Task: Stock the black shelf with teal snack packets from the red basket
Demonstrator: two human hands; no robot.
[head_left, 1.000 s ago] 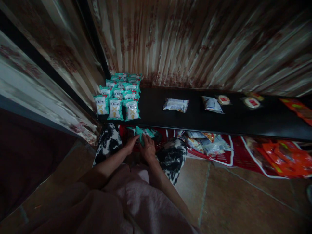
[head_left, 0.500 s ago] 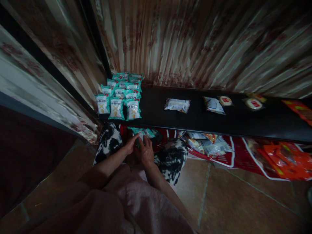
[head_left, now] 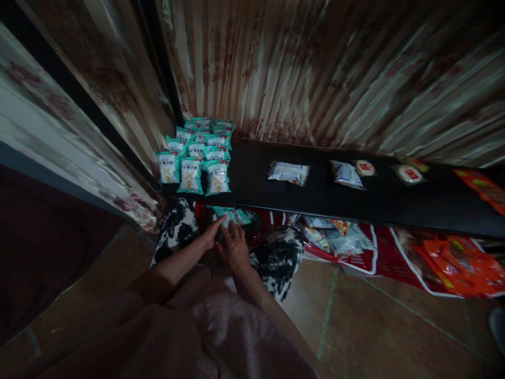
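The left hand (head_left: 212, 235) and right hand (head_left: 237, 252) are held close together, fingers partly extended; whether the teal packet (head_left: 227, 212) at the fingertips is gripped cannot be determined. It is located below the black shelf (head_left: 252, 184), where similar packets (head_left: 190, 178) are arranged in rows.

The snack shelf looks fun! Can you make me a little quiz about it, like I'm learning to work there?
1. What colors are the packets in rows at the left end of the black shelf: A) purple and pink, B) green and white, C) orange and black?
2. True or false: the orange bags below the shelf are to the right of the left hand and right hand.
3. Fill in: the front row has ___ packets.

Key: 1 B; 2 true; 3 three.
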